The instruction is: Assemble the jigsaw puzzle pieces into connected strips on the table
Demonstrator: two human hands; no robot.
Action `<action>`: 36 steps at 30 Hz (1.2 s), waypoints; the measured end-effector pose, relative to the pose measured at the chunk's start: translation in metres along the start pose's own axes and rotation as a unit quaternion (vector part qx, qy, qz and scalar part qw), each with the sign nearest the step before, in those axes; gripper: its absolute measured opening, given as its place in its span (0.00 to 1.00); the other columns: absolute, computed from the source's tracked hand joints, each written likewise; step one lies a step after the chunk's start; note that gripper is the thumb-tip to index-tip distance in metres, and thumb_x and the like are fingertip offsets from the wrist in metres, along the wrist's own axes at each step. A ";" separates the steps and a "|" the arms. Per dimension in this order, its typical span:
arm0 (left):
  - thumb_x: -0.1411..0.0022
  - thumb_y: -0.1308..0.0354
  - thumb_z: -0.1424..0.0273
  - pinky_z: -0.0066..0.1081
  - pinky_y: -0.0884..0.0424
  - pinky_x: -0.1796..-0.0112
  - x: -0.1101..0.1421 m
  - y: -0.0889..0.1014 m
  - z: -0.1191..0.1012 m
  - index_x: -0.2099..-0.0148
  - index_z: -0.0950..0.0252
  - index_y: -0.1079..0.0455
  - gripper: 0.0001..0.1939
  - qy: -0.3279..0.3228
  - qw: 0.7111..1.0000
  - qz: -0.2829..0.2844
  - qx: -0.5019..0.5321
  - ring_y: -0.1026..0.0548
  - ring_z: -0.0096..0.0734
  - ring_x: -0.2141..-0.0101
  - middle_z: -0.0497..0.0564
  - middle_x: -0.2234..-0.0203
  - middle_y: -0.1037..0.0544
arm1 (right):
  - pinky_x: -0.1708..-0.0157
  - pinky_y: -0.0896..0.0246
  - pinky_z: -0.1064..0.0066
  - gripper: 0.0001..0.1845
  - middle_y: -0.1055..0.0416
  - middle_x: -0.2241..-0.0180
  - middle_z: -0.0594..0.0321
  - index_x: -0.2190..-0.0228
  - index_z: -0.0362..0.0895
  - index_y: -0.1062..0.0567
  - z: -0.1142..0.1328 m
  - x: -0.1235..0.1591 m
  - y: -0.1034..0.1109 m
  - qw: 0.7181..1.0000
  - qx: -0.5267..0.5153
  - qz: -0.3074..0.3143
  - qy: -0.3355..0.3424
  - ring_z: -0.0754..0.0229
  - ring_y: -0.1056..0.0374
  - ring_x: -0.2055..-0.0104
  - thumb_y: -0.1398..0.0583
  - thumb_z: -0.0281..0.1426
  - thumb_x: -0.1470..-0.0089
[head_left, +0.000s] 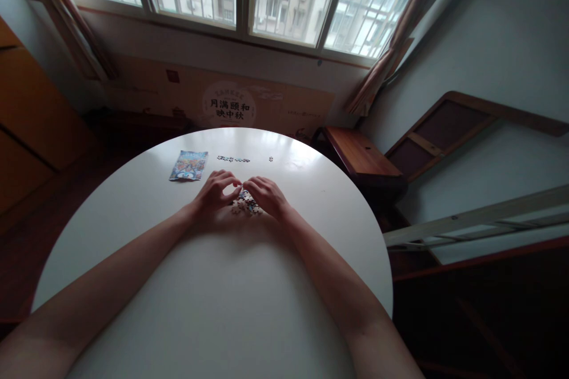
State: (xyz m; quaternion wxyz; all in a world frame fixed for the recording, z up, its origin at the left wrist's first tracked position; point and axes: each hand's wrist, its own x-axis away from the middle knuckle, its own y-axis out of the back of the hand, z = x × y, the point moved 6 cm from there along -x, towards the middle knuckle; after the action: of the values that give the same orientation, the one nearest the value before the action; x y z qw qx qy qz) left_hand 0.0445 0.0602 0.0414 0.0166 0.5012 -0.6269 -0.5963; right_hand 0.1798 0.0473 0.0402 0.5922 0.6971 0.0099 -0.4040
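Both my hands rest on a round white table (213, 308), fingertips meeting over a small heap of jigsaw pieces (244, 204). My left hand (216, 192) curls its fingers in a pinch at the heap's left side. My right hand (267, 195) is also curled, its fingers pressed down on the heap's right side. What each pinch holds is too small to make out. Beyond the hands lie a short row of joined pieces (233, 159), a single loose piece (270, 159) and a colourful picture packet (189, 165).
A low wooden bench (360, 154) stands off the table's far right. Wooden frames (444, 130) lean on the right wall. A printed cardboard panel (229, 103) stands under the window. An orange cabinet (31, 106) is at the left.
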 end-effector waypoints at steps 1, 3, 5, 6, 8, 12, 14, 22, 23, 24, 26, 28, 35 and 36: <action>0.38 0.47 0.66 0.37 0.38 0.55 0.000 -0.001 0.001 0.63 0.63 0.28 0.09 0.002 1.000 0.000 -0.001 0.30 0.34 0.62 0.51 0.67 0.24 | 0.62 0.43 0.69 0.09 0.30 0.65 0.58 0.58 0.44 0.31 0.000 0.000 0.000 1.000 -0.002 -0.002 0.001 0.60 0.36 0.63 0.50 0.28 0.36; 0.37 0.47 0.66 0.37 0.38 0.55 0.000 -0.002 0.003 0.64 0.63 0.28 0.09 0.005 1.000 0.005 -0.003 0.30 0.34 0.62 0.50 0.67 0.25 | 0.63 0.43 0.69 0.09 0.30 0.65 0.58 0.60 0.43 0.31 0.000 0.000 0.000 1.000 -0.004 -0.004 0.002 0.60 0.36 0.63 0.50 0.28 0.36; 0.37 0.47 0.66 0.36 0.38 0.56 0.001 -0.004 0.004 0.64 0.63 0.28 0.09 0.007 1.000 0.010 -0.004 0.30 0.34 0.63 0.50 0.68 0.25 | 0.63 0.42 0.69 0.09 0.30 0.66 0.58 0.61 0.43 0.30 0.000 0.000 0.001 1.000 -0.007 -0.002 0.000 0.60 0.37 0.64 0.50 0.28 0.36; 0.37 0.47 0.65 0.36 0.38 0.56 0.001 -0.004 0.005 0.65 0.63 0.28 0.09 0.008 1.000 0.012 -0.003 0.29 0.33 0.63 0.50 0.68 0.25 | 0.63 0.42 0.69 0.10 0.29 0.66 0.58 0.61 0.43 0.30 0.001 0.000 0.001 1.000 -0.008 0.000 -0.001 0.60 0.37 0.64 0.51 0.28 0.36; 0.37 0.47 0.65 0.36 0.38 0.56 0.001 -0.004 0.005 0.64 0.63 0.29 0.09 0.010 1.000 0.011 0.000 0.29 0.33 0.63 0.50 0.68 0.25 | 0.63 0.42 0.69 0.11 0.29 0.66 0.58 0.61 0.43 0.30 0.001 -0.001 0.001 1.000 -0.012 -0.002 -0.004 0.60 0.37 0.64 0.51 0.29 0.35; 0.37 0.47 0.64 0.36 0.38 0.56 0.000 -0.003 0.005 0.63 0.63 0.28 0.10 0.012 1.000 0.004 0.002 0.29 0.33 0.64 0.50 0.68 0.25 | 0.60 0.41 0.66 0.11 0.28 0.64 0.56 0.60 0.43 0.29 -0.003 -0.002 0.003 0.999 -0.019 -0.019 -0.028 0.58 0.37 0.61 0.50 0.33 0.36; 0.36 0.47 0.63 0.36 0.38 0.56 0.000 -0.002 0.006 0.63 0.63 0.28 0.11 0.019 1.000 -0.001 -0.001 0.29 0.33 0.64 0.50 0.68 0.25 | 0.58 0.40 0.64 0.12 0.28 0.62 0.56 0.57 0.43 0.30 -0.006 -0.001 0.004 0.998 -0.025 -0.021 -0.046 0.57 0.37 0.60 0.48 0.35 0.37; 0.37 0.46 0.62 0.37 0.38 0.57 0.000 -0.002 0.007 0.60 0.62 0.26 0.11 0.031 0.999 -0.018 -0.032 0.28 0.34 0.64 0.51 0.67 0.24 | 0.55 0.41 0.62 0.15 0.30 0.59 0.53 0.51 0.43 0.32 -0.010 0.001 0.002 0.995 -0.043 0.000 -0.092 0.55 0.39 0.57 0.50 0.33 0.36; 0.37 0.46 0.62 0.37 0.38 0.57 0.000 -0.002 0.007 0.60 0.61 0.26 0.11 0.024 0.999 -0.012 -0.033 0.28 0.34 0.64 0.50 0.67 0.24 | 0.55 0.41 0.62 0.15 0.30 0.59 0.53 0.51 0.43 0.32 -0.010 0.002 0.002 0.995 -0.044 0.004 -0.095 0.55 0.39 0.56 0.50 0.33 0.36; 0.37 0.46 0.62 0.37 0.38 0.57 0.000 -0.003 0.006 0.59 0.61 0.26 0.11 0.017 0.999 -0.007 -0.034 0.28 0.34 0.64 0.50 0.67 0.24 | 0.55 0.42 0.62 0.15 0.30 0.59 0.53 0.51 0.43 0.32 -0.010 0.002 0.001 0.994 -0.045 0.008 -0.097 0.55 0.39 0.56 0.50 0.33 0.36; 0.37 0.46 0.62 0.37 0.39 0.57 0.000 -0.003 0.005 0.59 0.61 0.26 0.11 0.009 0.999 -0.004 -0.037 0.28 0.34 0.64 0.50 0.67 0.24 | 0.55 0.42 0.62 0.15 0.31 0.58 0.54 0.51 0.44 0.32 -0.010 0.002 0.000 0.994 -0.044 0.014 -0.101 0.55 0.40 0.56 0.50 0.34 0.36; 0.36 0.46 0.62 0.36 0.39 0.57 0.000 -0.003 0.005 0.59 0.61 0.26 0.11 0.009 0.999 -0.009 -0.042 0.28 0.33 0.64 0.50 0.67 0.24 | 0.54 0.42 0.62 0.14 0.31 0.58 0.54 0.52 0.43 0.32 -0.010 0.002 -0.001 0.994 -0.042 0.019 -0.104 0.55 0.40 0.56 0.49 0.34 0.37; 0.36 0.46 0.62 0.37 0.38 0.57 0.001 -0.002 0.005 0.58 0.61 0.26 0.11 0.009 0.999 -0.010 -0.032 0.28 0.34 0.64 0.50 0.67 0.24 | 0.54 0.42 0.63 0.14 0.30 0.58 0.55 0.52 0.44 0.32 -0.012 0.003 -0.003 0.993 -0.047 0.018 -0.110 0.55 0.40 0.56 0.48 0.34 0.37; 0.36 0.46 0.62 0.37 0.38 0.57 0.001 -0.002 0.005 0.58 0.61 0.26 0.11 0.010 0.999 -0.009 -0.030 0.28 0.34 0.63 0.50 0.67 0.24 | 0.54 0.42 0.63 0.14 0.30 0.59 0.55 0.52 0.44 0.32 -0.012 0.003 -0.003 0.993 -0.048 0.018 -0.111 0.55 0.39 0.56 0.48 0.35 0.37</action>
State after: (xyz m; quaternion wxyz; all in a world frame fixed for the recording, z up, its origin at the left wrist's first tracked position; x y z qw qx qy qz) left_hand 0.0421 0.0641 0.0375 0.0325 0.5123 -0.6042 -0.6095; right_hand 0.1868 0.0567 0.0359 0.6299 0.6187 -0.0489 -0.4670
